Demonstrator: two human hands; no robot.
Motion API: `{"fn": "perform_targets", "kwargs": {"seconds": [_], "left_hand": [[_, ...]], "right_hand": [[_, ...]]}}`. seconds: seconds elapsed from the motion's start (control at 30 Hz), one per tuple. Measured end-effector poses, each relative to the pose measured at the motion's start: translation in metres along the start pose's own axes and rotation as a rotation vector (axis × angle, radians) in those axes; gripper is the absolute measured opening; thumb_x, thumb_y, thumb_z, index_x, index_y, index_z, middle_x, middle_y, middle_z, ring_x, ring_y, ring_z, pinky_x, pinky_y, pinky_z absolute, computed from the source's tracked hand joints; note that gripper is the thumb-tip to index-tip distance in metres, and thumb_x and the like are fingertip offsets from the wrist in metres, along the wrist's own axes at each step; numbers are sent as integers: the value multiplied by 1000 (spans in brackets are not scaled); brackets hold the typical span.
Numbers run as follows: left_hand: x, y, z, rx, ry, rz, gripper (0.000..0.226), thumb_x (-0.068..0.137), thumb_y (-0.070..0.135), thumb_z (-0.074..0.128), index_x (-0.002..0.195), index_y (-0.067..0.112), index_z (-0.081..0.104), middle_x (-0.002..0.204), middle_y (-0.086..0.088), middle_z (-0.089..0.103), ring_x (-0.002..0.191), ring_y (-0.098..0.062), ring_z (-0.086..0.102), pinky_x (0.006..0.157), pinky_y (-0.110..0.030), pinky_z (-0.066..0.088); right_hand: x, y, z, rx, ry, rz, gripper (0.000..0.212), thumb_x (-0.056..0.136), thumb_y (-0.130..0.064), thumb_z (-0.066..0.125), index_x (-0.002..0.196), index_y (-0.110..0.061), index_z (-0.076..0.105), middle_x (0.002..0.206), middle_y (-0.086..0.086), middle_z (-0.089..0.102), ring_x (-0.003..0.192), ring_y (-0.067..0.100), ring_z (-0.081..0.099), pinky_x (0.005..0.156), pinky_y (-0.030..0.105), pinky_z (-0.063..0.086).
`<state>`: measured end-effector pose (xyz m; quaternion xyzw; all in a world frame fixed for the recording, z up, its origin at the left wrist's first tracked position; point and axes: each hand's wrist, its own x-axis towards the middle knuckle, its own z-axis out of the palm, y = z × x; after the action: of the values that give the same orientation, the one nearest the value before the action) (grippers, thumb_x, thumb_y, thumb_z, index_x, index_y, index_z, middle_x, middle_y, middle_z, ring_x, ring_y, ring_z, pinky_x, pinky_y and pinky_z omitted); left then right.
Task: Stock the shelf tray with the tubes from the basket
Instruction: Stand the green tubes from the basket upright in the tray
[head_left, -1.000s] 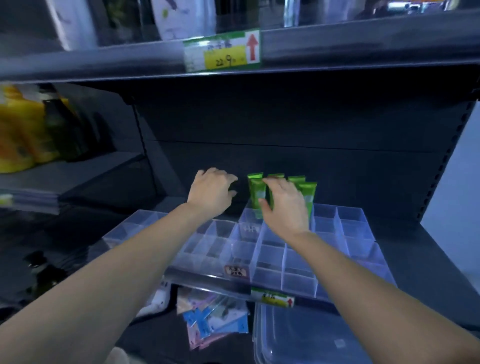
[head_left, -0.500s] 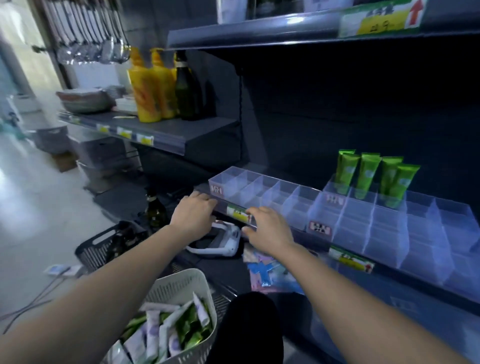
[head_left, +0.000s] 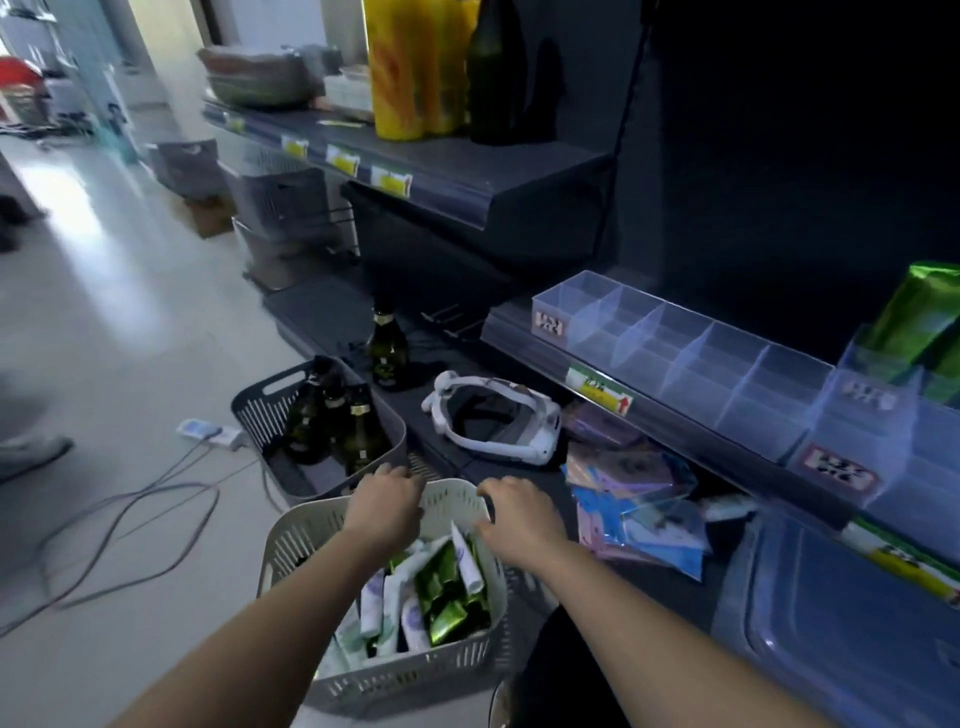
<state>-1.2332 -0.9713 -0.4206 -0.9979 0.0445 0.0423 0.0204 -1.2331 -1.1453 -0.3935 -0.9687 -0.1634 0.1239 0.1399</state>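
Nothing is held by the loosely curled left hand (head_left: 384, 506) or right hand (head_left: 517, 512); the tubes (head_left: 447, 587) in the basket (head_left: 291, 543), judged light and soft, should be pinched mid-body.

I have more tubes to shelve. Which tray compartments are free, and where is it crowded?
The clear tray's compartments from its left end to the green tubes are bare. Crowded: the white basket, packed with tubes, with the left hand and right hand at its far rim.
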Motion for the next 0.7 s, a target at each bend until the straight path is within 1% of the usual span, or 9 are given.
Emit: {"fn": "perform_targets", "kwargs": {"seconds": [0.17,0.23,0.4,0.5,0.57,0.63,0.7], "left_hand": [[4,-8,65,-66,-145,-30,35,89,26,51,122,16,56,121,-6,58,116,-26,48,93,-37,43],[8,-7,87,-51,-193,-15,33,88,23,50,119,15,57,121,-8,58,116,-27,48,96,-37,42],[18,0,127,-48,-327,-24,34,86,13,47,120,12,54,121,-11,56,120,-29,45,91,-37,41],[24,6,153,-86,-397,-31,32,87,10,44,117,10,57,120,-13,57,117,-31,47,90,-38,42],[31,11,169,-105,-432,-31,31,87,8,44,114,8,58,120,-14,58,116,-31,47,91,-39,41],[37,16,186,-112,-474,-20,31,88,9,44,115,5,59,121,-16,59,118,-32,48,94,-38,40],[43,21,202,-141,-522,5,31,90,15,44,114,5,61,120,-17,60,116,-33,51,96,-36,37]], "right_hand": [[25,-3,42,32,-122,44,37,91,-34,55,124,-17,53,126,7,56,117,28,50,92,37,43],[36,-2,57,41,-164,52,35,91,-32,54,122,-17,54,126,7,56,117,28,50,91,35,43],[59,4,94,60,-264,113,34,90,-30,56,123,-21,56,128,6,55,117,29,51,91,35,44],[71,10,116,68,-339,155,40,88,-29,58,127,-20,54,128,8,55,116,29,52,90,35,45],[81,13,130,71,-388,169,40,88,-30,58,126,-19,54,127,10,56,116,30,52,92,35,47],[93,14,141,66,-420,179,35,89,-29,58,122,-16,56,126,13,56,115,31,53,91,35,47],[104,16,151,67,-435,185,31,90,-28,57,117,-14,56,125,14,56,115,32,53,90,36,46]]}}
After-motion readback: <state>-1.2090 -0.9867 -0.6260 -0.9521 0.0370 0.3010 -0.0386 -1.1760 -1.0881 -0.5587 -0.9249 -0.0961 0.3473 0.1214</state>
